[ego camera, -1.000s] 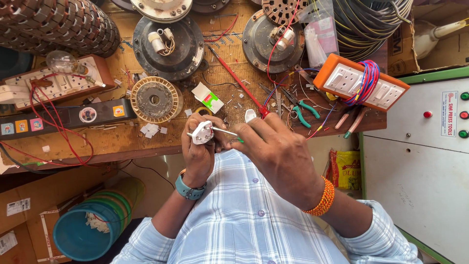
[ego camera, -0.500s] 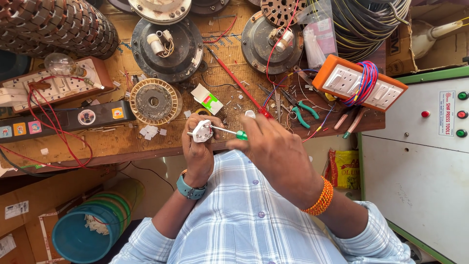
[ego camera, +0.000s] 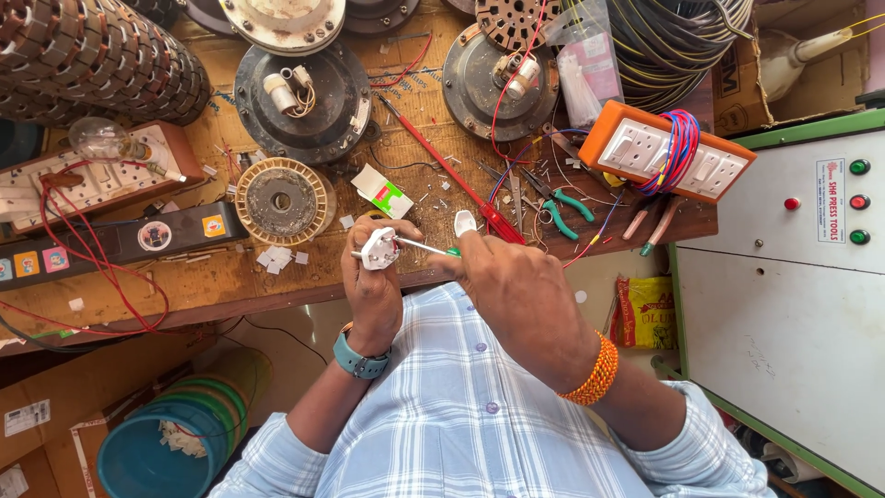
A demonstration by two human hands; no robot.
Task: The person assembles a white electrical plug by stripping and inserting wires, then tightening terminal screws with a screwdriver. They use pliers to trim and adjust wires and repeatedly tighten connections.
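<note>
The wooden workbench (ego camera: 304, 277) fills the top of the view, littered with wire scraps and white chips. Up on it sit 2 dark round motor housings (ego camera: 300, 101), the second (ego camera: 502, 69) trailing a red wire, with a coil of striped cable (ego camera: 673, 37) at the far right. Left side, a switch board (ego camera: 92, 175) with a clear bulb lying on it and red leads looping off the edge. Right side, an orange-rimmed socket box (ego camera: 668, 161) wrapped in blue and red wire. Between them a copper-wound stator (ego camera: 281, 200), a long red-handled screwdriver (ego camera: 452, 175), and green-handled pliers (ego camera: 562, 205).

Down at the bench's near edge, the action. The left hand (ego camera: 373, 286), a teal watch on its wrist, has its fingers curled tight round a small white plug (ego camera: 379, 249), held just in front of the bench edge above the checked shirt. The right hand (ego camera: 516, 290), orange bangles at the wrist, is closed round a slim screwdriver (ego camera: 422, 246) whose green handle peeks out at the fingertips, the metal shaft running left, tip touching the plug. A small white piece (ego camera: 466, 222) lies on the bench just beyond the right knuckles.
</note>
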